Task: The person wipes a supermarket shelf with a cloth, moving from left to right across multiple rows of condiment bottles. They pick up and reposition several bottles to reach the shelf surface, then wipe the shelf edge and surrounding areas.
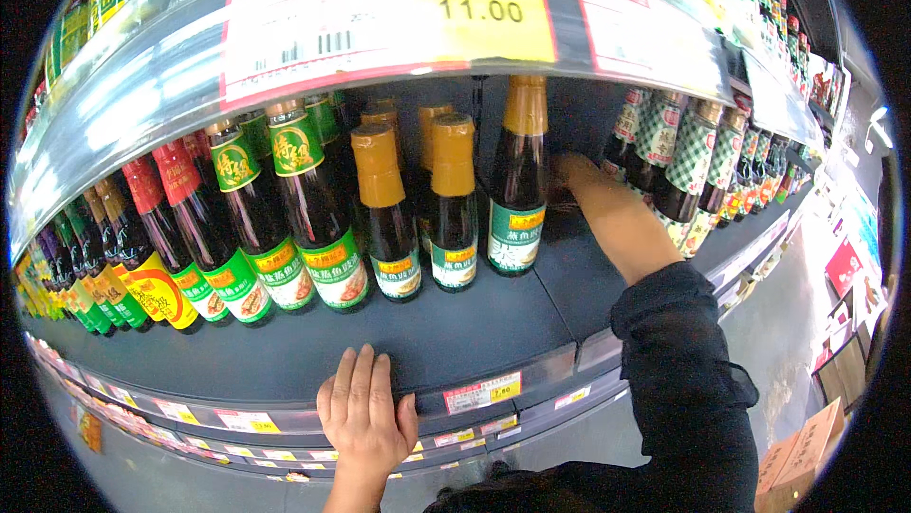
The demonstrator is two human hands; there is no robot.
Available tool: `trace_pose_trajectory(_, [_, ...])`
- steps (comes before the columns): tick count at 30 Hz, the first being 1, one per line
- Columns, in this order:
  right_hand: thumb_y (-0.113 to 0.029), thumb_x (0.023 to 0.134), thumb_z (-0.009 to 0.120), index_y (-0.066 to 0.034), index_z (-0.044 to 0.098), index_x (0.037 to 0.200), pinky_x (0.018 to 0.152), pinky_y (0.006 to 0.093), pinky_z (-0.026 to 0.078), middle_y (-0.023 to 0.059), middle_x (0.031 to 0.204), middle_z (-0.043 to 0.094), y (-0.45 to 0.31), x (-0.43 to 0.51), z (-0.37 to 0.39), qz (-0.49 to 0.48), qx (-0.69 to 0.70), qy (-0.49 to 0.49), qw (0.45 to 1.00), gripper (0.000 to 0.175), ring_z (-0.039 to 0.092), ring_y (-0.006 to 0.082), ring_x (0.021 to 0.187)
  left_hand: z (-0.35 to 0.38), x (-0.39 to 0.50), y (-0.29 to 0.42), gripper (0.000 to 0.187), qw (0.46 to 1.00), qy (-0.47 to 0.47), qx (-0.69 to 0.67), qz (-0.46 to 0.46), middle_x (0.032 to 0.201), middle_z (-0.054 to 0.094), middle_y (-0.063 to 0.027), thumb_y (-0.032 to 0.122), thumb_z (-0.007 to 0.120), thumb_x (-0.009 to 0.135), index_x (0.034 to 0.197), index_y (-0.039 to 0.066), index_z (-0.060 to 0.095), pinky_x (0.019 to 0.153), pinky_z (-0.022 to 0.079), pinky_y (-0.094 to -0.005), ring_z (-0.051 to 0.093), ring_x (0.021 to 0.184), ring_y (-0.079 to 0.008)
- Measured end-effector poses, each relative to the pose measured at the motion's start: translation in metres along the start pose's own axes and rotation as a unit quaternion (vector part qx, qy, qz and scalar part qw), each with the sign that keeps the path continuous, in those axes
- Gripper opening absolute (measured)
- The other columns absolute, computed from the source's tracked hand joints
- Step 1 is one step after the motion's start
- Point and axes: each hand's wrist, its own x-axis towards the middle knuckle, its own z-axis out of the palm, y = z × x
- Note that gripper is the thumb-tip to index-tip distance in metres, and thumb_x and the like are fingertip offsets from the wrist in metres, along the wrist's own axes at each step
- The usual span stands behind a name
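Observation:
My left hand (366, 410) lies palm down over the front edge of a dark shelf (455, 331), fingers extended, holding nothing. My right hand (571, 173) reaches deep into the shelf, just right of a tall sauce bottle (517, 185) with a gold cap and a teal label. Its fingers are hidden in shadow near the back, so I cannot tell whether they grip anything. Two shorter gold-capped bottles, a left one (388, 228) and a right one (453, 221), stand left of the tall bottle. More gold caps show behind them.
Green-labelled bottles (331, 267) and red-capped bottles (186, 228) line the left side. Checked-label bottles (687, 164) stand close to my right forearm. An upper shelf's price-tag rail (391, 15) hangs low overhead. A cardboard box (801, 449) sits at lower right.

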Motion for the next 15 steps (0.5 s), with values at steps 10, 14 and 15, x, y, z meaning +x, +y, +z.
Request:
trace_pose_trajectory(10, [-0.008, 0.08, 0.049, 0.0115, 0.064, 0.1, 0.08, 0.0439, 0.051, 0.0292, 0.101, 0.065, -0.025, -0.123, 0.02, -0.181, -0.112, -0.035, 0.976, 0.032, 0.064, 0.0396, 0.095, 0.002, -0.001, -0.001, 0.041, 0.999, 0.02, -0.02, 0.017, 0.124, 0.058, -0.0184, 0.025, 0.055, 0.089, 0.119, -0.003, 0.058, 0.092, 0.041, -0.0474, 0.054, 0.116, -0.0366])
trace_pose_trajectory(14, [-0.008, 0.079, 0.051, 0.0125, 0.059, 0.11, 0.079, 0.0458, 0.051, 0.0312, 0.103, 0.064, -0.027, -0.175, 0.018, -0.189, -0.102, -0.059, 0.975, 0.038, 0.064, 0.0414, 0.093, 0.002, -0.002, -0.001, 0.04, 0.999, 0.022, -0.03, 0.02, 0.125, 0.057, -0.0189, 0.023, 0.055, 0.088, 0.118, -0.003, 0.057, 0.093, 0.04, -0.0487, 0.053, 0.117, -0.0371])
trace_pose_trajectory(15, [-0.01, 0.08, 0.053, 0.0123, 0.059, 0.112, 0.078, 0.0458, 0.051, 0.0304, 0.102, 0.064, -0.026, -0.189, 0.019, -0.181, -0.087, -0.044, 0.979, 0.04, 0.064, 0.041, 0.092, 0.001, -0.002, -0.001, 0.04, 0.999, 0.022, -0.03, 0.021, 0.125, 0.057, -0.019, 0.023, 0.055, 0.088, 0.118, -0.003, 0.057, 0.093, 0.04, -0.0488, 0.053, 0.117, -0.0372])
